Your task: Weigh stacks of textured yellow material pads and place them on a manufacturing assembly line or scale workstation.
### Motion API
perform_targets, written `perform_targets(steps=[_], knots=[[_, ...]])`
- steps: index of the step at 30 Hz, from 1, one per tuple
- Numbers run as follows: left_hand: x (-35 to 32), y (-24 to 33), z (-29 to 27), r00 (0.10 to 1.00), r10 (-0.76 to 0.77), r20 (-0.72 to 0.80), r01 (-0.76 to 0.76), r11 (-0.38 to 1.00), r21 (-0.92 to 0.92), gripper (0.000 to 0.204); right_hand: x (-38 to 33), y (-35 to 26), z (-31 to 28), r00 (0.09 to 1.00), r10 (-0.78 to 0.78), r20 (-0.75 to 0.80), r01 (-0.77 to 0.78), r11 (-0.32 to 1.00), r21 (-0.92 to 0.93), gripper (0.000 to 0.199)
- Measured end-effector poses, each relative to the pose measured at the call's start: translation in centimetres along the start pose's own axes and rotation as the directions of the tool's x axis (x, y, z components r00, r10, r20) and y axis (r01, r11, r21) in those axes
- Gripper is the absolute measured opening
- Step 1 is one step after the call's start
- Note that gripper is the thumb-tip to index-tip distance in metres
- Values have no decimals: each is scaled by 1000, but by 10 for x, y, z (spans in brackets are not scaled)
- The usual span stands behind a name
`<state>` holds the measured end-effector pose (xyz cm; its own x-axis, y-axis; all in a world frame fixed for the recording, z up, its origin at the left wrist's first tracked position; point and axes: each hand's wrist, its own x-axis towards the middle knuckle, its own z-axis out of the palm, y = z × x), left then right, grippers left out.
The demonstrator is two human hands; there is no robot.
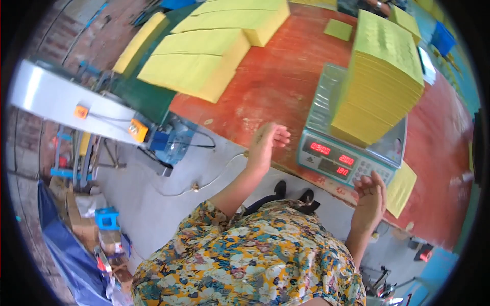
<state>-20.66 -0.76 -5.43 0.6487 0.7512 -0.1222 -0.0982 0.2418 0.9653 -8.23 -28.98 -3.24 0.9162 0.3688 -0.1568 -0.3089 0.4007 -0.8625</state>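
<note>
The tall block of stacked yellow paper sheets [383,86] stands before you on the teal-and-white digital weighing scale with a metal pan [326,89], which sits on the red, worn-surfaced table [280,71]. Its near side shows dozens of thin layers, slightly uneven at the edges, and its pale top face looks rippled; from your viewpoint the whole block leans toward the upper right, though the fisheye bend makes it hard to say whether it truly tilts. The scale's panel glows with red digits and faces you. The block is beyond the fingers of both your hands: up and to the right of your left hand [261,148], and above your right hand [372,199] in the view, with the scale's front panel between. Your left hand is raised near the table's front edge, left of the scale, its fingers loosely bent toward the right and gripping nothing. Your right hand is held up at the scale's near right corner, fingers half-curled, slightly parted and likewise free; whether they touch the casing you cannot tell. Just beside it, a flat yellow paper piece [401,191] projects from that corner. Both forearms reach forward, the left one angled to the right.
</note>
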Motion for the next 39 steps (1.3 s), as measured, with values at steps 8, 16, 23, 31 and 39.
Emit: perform_targets(steps=[8,16,23,31,39], knots=[[11,9,-6,998,32,46,-29,996,-81,29,-3,-10,36,987,-162,2,161,979,126,27],[30,16,-8,990,52,130,-44,997,-62,27,-29,1,22,953,-204,-222,238,962,135,25],[31,17,-7,985,47,165,-39,998,-53,28,-32,6,22,944,-212,-252,252,958,139,24],[29,30,1,988,71,137,-64,997,-51,28,-19,7,20,953,-208,-222,246,956,160,24],[-12,37,74,895,255,365,-338,923,183,18,-10,1,-5,958,-146,-246,179,977,117,21]])
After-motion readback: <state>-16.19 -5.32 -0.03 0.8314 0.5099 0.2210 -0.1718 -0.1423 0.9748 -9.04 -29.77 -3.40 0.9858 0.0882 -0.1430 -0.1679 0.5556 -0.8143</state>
